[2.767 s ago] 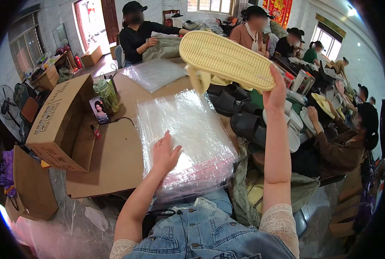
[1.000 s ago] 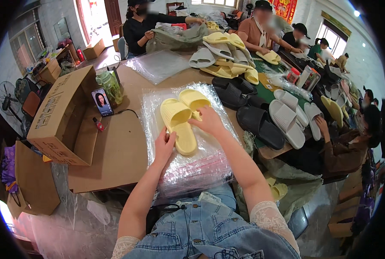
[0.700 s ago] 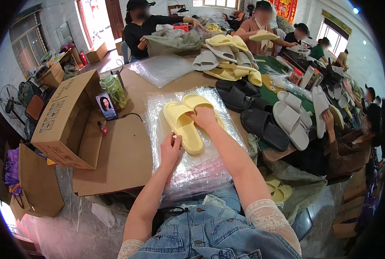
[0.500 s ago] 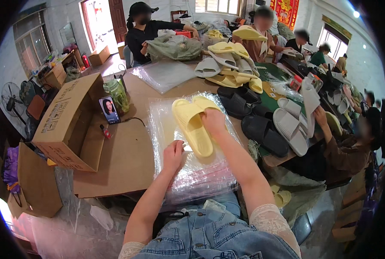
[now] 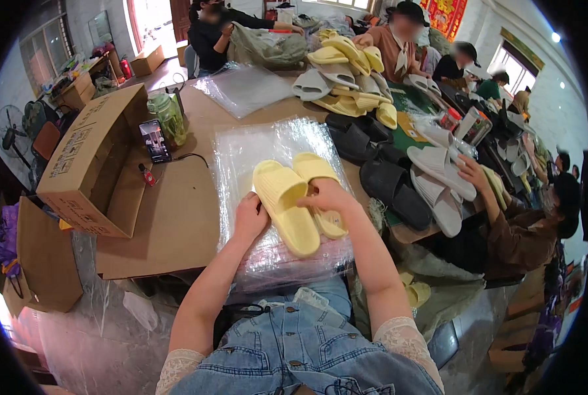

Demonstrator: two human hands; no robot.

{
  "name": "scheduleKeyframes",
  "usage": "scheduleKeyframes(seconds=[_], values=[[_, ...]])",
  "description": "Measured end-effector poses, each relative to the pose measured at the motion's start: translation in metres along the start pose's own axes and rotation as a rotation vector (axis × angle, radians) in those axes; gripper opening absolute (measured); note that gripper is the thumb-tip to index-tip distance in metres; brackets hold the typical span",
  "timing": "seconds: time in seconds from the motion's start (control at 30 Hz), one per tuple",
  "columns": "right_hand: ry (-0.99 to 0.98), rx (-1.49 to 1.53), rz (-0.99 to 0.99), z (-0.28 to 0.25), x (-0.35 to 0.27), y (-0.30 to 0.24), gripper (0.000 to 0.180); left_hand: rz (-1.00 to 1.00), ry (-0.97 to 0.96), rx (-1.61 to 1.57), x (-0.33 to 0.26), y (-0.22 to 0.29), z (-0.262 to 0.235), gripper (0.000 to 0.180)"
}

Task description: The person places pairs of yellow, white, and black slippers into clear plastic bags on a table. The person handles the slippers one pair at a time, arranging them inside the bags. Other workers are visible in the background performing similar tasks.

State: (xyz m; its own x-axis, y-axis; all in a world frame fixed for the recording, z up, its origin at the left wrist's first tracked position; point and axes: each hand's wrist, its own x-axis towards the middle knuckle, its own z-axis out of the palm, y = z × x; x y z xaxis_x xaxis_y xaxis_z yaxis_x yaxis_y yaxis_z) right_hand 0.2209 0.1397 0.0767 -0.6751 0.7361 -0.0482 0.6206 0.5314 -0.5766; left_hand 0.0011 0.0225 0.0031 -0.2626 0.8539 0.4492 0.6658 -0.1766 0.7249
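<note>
A pair of yellow slide slippers (image 5: 286,210) lies side by side over a stack of clear plastic bags (image 5: 231,158) in front of me. My right hand (image 5: 330,197) grips the right slipper near its strap, its thumb reaching toward the left slipper's inner edge. Close against the outer side of the left slipper is my left hand (image 5: 249,216), fingers curled together. Whether those fingers pinch plastic or the slipper's edge is hidden.
An open cardboard box (image 5: 93,164), a phone (image 5: 154,141) and a green-filled jar (image 5: 169,118) stand left. Black slippers (image 5: 394,191), grey slippers (image 5: 439,197) and a yellow-and-grey slipper pile (image 5: 347,79) lie right and beyond. A co-worker's hand (image 5: 472,172) touches a grey slipper.
The slippers have come down nearer to me and spread apart, showing the right one's sole. My left hand has moved up beside the left slipper. At right, a co-worker's grey slipper is lowered.
</note>
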Motion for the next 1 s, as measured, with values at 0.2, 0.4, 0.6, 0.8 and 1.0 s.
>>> scheduleKeyframes(seconds=[0.2, 0.4, 0.6, 0.8, 1.0], values=[[0.466, -0.200, 0.115, 0.041, 0.007, -0.017, 0.055, 0.010, 0.033, -0.018, -0.001, -0.001, 0.003, 0.019], [0.576, -0.154, 0.174, 0.058, 0.023, -0.001, 0.054, 0.007, 0.028, 0.062, -0.002, -0.001, 0.005, 0.017], [0.848, 0.247, 0.361, 0.019, -0.026, 0.025, 0.061, -0.081, -0.024, 0.064, -0.003, 0.002, 0.002, 0.017], [0.887, 0.793, 0.237, -0.004, -0.119, 0.068, 0.040, 0.094, -0.422, 0.271, -0.016, 0.039, -0.034, 0.061], [0.856, 0.942, 0.216, -0.020, -0.169, 0.050, 0.033, 0.188, -0.410, 0.374, -0.029, 0.028, -0.028, 0.060]])
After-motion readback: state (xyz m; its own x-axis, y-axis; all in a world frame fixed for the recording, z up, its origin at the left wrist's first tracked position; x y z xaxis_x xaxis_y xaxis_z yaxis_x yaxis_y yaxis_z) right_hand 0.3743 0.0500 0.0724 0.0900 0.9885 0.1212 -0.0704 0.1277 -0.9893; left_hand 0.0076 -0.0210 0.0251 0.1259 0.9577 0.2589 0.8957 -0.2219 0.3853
